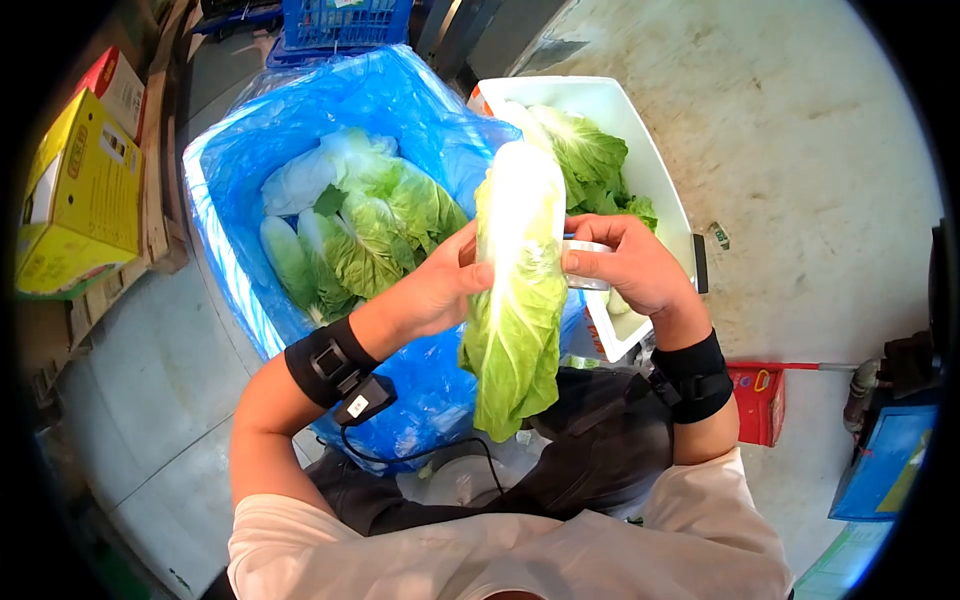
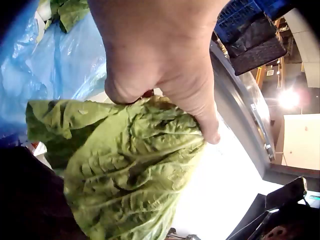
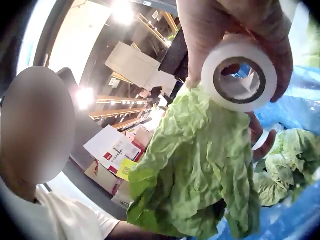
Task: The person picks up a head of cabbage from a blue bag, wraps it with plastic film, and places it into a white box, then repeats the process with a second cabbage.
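Note:
A long cabbage, white at its far end and green and leafy at its near end, is held up in front of the body. The left hand grips its left side, thumb on the front; in the left wrist view that hand is above the crinkled leaves. The right hand pinches a roll of white tape against the cabbage's right side. In the right wrist view the tape roll lies beside the leaves, under the right hand.
More cabbages lie in a bin lined with blue plastic at the left. Behind the held cabbage, a white crate holds leafy cabbages. A yellow box stands far left, a red box on the floor at the right.

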`<act>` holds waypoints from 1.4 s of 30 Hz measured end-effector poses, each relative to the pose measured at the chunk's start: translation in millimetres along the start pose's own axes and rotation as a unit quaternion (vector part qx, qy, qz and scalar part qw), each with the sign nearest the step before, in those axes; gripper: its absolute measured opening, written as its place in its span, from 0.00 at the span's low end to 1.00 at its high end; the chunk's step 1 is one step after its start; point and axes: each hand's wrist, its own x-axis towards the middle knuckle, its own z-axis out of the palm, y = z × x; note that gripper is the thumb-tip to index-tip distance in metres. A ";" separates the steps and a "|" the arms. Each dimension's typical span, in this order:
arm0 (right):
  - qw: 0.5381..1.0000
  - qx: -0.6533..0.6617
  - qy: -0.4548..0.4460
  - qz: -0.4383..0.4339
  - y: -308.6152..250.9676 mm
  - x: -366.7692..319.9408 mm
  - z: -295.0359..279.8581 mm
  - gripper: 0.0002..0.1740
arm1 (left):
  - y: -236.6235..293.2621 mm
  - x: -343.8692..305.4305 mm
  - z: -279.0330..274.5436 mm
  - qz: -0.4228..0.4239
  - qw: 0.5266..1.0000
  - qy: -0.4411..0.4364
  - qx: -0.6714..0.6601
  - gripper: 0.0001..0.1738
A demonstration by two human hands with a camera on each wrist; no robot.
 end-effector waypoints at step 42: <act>0.987 -0.145 0.062 0.007 8.3 10.3 -11.2 0.21 | -6.8 13.6 -0.6 0.049 0.968 0.207 0.134 0.46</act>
